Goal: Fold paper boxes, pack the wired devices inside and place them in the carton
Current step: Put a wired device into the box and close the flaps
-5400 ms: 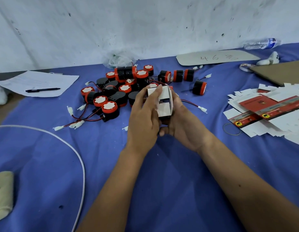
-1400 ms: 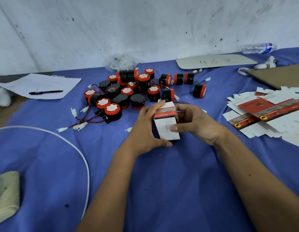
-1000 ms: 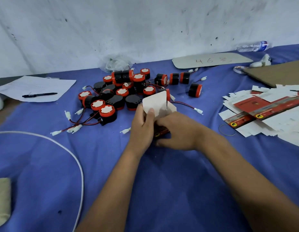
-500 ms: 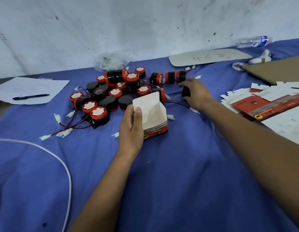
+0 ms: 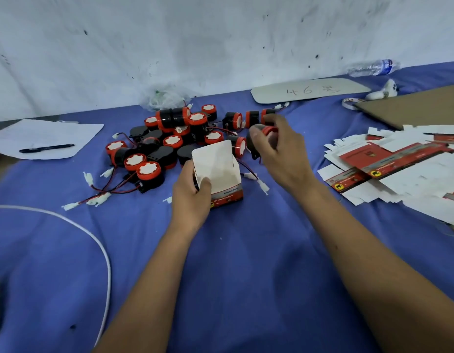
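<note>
Far left on the blue tabletop (image 5: 233, 263) there's a sheet of paper (image 5: 42, 138) with a black pen (image 5: 46, 148) lying on it, and a white cable (image 5: 93, 233) curving across the cloth nearer the camera. Next over is the pile of devices (image 5: 175, 141), black bodies with red caps, their red and black wires and white plugs trailing out toward the left.

Just in front of that pile, the left hand (image 5: 190, 197) grips the paper box (image 5: 218, 171). The box stands upright on the cloth with its top flap up and the inside showing white; the thumb wraps over the near left edge and the rest of the fingers curl round the far side, so they're clamped on it.

Right beside the box's open top, slightly above and to the right, the right hand (image 5: 282, 154) holds one device (image 5: 261, 138), fingers curled round the black body with the red cap poking out. Its wire hangs down behind the box to a white plug on the cloth.

Further right sits a messy stack of flat boxes (image 5: 399, 169), red and white, with a brown carton (image 5: 424, 108) behind it. Along the scuffed white wall (image 5: 221, 47) at the back: a plastic bag (image 5: 165, 98), a card (image 5: 310, 90) with "46" written on it, and a water bottle (image 5: 373, 68) on its side.
</note>
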A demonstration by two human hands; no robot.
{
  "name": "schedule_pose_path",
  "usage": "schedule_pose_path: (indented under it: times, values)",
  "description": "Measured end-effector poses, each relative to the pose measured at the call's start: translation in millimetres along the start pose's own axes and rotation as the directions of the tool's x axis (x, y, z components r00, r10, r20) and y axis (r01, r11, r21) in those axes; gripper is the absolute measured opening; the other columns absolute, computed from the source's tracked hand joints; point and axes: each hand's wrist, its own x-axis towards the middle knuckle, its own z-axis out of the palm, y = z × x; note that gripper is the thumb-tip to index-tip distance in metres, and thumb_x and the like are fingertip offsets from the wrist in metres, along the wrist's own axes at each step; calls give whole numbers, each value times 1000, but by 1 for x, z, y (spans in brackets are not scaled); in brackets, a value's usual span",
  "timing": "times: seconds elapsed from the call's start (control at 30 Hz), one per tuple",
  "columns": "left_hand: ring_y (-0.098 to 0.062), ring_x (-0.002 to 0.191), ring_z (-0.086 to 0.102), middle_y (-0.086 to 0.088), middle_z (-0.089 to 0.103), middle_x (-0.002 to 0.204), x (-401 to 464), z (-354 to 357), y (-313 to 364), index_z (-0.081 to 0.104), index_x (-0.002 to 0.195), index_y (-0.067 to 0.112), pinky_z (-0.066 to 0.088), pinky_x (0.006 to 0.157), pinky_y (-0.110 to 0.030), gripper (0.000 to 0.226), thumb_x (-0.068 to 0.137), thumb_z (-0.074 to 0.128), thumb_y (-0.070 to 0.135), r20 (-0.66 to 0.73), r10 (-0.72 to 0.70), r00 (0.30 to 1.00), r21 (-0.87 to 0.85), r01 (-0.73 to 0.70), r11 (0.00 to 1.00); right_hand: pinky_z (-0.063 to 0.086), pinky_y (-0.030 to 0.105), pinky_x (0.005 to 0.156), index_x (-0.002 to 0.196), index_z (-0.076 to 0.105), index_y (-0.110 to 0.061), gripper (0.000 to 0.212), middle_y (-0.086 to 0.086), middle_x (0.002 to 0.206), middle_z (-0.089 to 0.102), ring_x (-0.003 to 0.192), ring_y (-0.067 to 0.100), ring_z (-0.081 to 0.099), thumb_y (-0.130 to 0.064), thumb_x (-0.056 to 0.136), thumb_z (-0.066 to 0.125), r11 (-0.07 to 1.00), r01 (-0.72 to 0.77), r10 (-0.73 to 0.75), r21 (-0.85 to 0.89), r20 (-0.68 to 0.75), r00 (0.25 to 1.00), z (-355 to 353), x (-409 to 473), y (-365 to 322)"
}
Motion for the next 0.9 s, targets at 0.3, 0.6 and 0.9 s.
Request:
schedule_pose_path:
  times: [0.3, 0.6, 0.9]
  values:
    - [-14, 84, 63, 11, 67, 84, 5, 7, 1, 61, 102, 22, 53, 72, -23, 19, 106, 49, 7, -12, 40, 999, 52, -39, 998, 47, 27, 68, 92, 59, -16, 32, -9, 82, 60, 77, 10, 57, -48, 93, 64, 961, 216, -257, 171, 267, 929, 26, -32, -91]
    - [-35, 100, 66, -17, 70, 104, -3, -8, 9, 62, 108, 2, 58, 86, -47, 19, 102, 44, -3, 153, -37, 988, -164, 62, 985, 43, 34, 71, 97, 61, -12, 39, 1, 96, 59, 83, 18, 51, -43, 82, 79, 883, 394, -318, -253, 296, 901, 28, -31, -58]
    - [-27, 104, 68, -8, 76, 108, 2, -20, 11, 75, 108, 23, 54, 87, -43, 54, 69, 48, -3, 297, -200, 934, -430, 318, 845, 43, 35, 97, 115, 75, -17, 26, -2, 113, 67, 112, 22, 50, -25, 91, 72, 809, 516, -310, -282, 540, 782, 16, -33, -44]
